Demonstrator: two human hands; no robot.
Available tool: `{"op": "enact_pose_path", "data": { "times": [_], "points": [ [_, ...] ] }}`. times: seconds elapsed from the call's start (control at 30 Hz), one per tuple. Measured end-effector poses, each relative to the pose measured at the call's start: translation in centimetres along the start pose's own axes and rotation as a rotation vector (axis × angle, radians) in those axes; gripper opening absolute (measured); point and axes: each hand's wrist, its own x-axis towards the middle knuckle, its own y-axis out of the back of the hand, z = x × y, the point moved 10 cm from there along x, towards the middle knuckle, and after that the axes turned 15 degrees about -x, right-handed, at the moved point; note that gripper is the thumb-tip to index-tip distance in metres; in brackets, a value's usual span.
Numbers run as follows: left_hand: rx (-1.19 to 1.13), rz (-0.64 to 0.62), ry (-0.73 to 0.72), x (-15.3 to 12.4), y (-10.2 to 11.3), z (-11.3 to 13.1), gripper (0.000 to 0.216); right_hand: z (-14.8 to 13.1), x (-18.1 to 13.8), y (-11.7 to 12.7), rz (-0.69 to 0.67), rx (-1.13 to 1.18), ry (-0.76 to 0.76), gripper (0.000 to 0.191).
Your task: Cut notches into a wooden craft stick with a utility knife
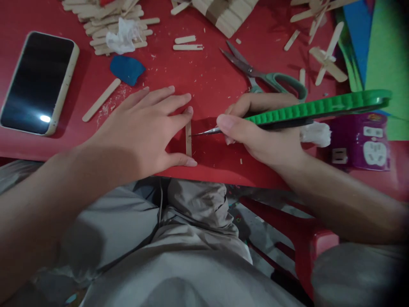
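A short piece of wooden craft stick [188, 138] lies upright in view on the red table. My left hand [147, 123] rests palm down over it, pinning it between index finger and thumb at its two ends; the other fingers are stretched out flat. My right hand [255, 128] is closed around a green utility knife [313, 106] like a pen. The thin metal tip points left and reaches the edge of the stick, near its middle. Just beyond my right hand lie scissors [255, 72] with pale green handles, blades apart.
A phone [35, 85] lies at left, near a loose stick [101, 100] and a blue scrap [128, 70]. Piled sticks [105, 25] and a banded bundle [223, 15] are at the back. Glued crossed sticks [329, 59], coloured sheets [388, 64] and a purple power socket [358, 143] stand right.
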Motion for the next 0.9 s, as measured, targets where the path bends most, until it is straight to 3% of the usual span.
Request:
{"op": "enact_pose_path", "data": {
  "times": [0.13,0.57,0.73,0.9],
  "points": [
    [-0.037,0.019,-0.017,-0.12,-0.06,-0.36,0.08,0.06,-0.05,-0.02,-0.022,-0.099,-0.025,0.041],
    [-0.033,0.021,-0.028,-0.2,0.11,0.12,0.08,-0.02,0.02,0.05,0.001,-0.059,-0.053,0.05],
    [-0.032,0.02,-0.022,-0.28,0.11,-0.03,0.08,0.02,-0.08,-0.12,-0.021,-0.047,-0.037,0.038],
    [-0.042,0.005,0.003,-0.08,-0.05,-0.16,0.081,0.2,-0.05,0.05,-0.018,-0.088,-0.068,0.048]
  ]
}}
